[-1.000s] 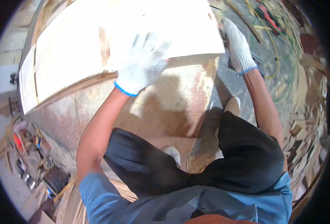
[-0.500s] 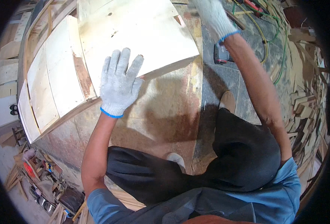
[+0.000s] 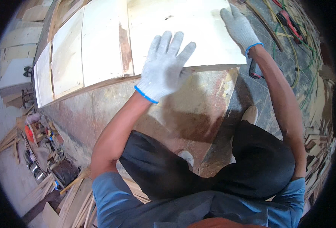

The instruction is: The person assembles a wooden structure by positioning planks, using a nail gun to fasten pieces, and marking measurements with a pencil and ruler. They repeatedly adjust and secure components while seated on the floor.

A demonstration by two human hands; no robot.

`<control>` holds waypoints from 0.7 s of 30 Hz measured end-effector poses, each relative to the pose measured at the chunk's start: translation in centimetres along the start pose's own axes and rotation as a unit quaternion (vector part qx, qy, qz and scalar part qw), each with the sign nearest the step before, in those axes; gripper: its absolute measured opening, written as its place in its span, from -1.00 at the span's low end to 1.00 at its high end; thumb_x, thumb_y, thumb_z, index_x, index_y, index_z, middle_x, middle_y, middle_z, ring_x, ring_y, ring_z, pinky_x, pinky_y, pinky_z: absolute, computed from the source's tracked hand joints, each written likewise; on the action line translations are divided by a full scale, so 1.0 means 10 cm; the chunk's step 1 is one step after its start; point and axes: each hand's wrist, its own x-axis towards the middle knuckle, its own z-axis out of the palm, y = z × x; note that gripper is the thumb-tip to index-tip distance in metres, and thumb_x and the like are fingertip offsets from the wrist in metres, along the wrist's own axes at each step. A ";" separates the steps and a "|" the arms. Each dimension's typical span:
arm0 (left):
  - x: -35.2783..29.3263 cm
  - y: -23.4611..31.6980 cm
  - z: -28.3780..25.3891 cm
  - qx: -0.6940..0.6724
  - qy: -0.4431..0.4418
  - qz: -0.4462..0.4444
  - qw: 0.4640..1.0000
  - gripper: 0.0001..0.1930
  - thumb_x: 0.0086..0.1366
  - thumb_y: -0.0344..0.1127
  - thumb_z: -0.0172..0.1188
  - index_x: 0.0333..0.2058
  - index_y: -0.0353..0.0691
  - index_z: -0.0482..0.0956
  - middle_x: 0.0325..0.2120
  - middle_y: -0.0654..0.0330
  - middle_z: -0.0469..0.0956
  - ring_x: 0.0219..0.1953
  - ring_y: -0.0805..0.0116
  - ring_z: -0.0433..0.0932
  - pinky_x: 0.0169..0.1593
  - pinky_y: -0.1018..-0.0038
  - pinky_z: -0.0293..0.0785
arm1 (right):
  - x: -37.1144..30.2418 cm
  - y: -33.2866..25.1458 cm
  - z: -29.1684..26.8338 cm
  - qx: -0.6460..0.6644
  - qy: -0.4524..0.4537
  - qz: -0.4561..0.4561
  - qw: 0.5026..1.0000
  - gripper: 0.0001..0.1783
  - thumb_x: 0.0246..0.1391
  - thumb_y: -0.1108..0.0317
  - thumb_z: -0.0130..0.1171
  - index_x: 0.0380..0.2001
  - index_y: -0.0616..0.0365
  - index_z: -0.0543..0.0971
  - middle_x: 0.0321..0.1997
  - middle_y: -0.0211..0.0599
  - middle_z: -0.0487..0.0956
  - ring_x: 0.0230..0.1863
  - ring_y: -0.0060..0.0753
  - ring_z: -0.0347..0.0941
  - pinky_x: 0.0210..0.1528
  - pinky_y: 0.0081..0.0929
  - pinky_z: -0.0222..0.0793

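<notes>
A long, low structure topped with pale plywood panels lies in front of me. My left hand, in a grey knit glove with a blue cuff, rests at the near edge of the big bright panel. Its fingers are spread and hold nothing. At that panel's right end is my right hand, gloved alike, with its fingers stretched along the edge and the thumb side over the wood. A strip of rough brown wood shows in the gap between two panels.
A dark tool lies on the floor under my right wrist. Farther right are a red power tool, a long bar and yellow and green hoses. Wood offcuts pile up at the right. Tools and scraps clutter the lower left.
My right hand has come down from beyond the panel onto its right end. My left hand stays spread at the near edge. The whole view has shifted, so the panels appear farther right and up.
</notes>
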 end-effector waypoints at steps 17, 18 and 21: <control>0.05 -0.12 0.05 -0.021 0.034 0.000 0.999 -0.22 -0.03 0.02 0.44 0.21 -0.07 0.48 0.17 -0.22 0.39 0.24 -0.29 0.32 0.33 -0.10 0.20 | -0.11 -0.32 -0.10 0.068 -0.074 0.097 0.990 -0.49 0.39 -0.02 -0.15 0.08 0.19 0.47 0.00 0.12 0.57 0.02 0.11 0.52 0.12 -0.18 0.38; 0.05 -0.12 0.05 -0.018 0.029 -0.001 0.999 -0.22 -0.03 0.01 0.44 0.21 -0.07 0.48 0.18 -0.22 0.39 0.25 -0.28 0.32 0.33 -0.10 0.19 | -0.15 -0.32 -0.08 0.106 -0.073 0.108 0.986 -0.52 0.40 0.00 -0.14 0.08 0.16 0.48 0.02 0.10 0.57 0.02 0.11 0.52 0.13 -0.20 0.39; 0.06 -0.16 0.10 -0.074 0.026 -0.006 0.997 -0.24 -0.02 -0.03 0.44 0.20 -0.07 0.48 0.20 -0.21 0.36 0.27 -0.26 0.29 0.35 -0.09 0.16 | 0.00 0.31 -0.32 -0.026 -0.031 -0.099 0.994 -0.47 0.45 -0.01 -0.17 0.18 0.19 0.44 0.16 -0.11 0.55 0.05 -0.13 0.55 0.12 -0.22 0.44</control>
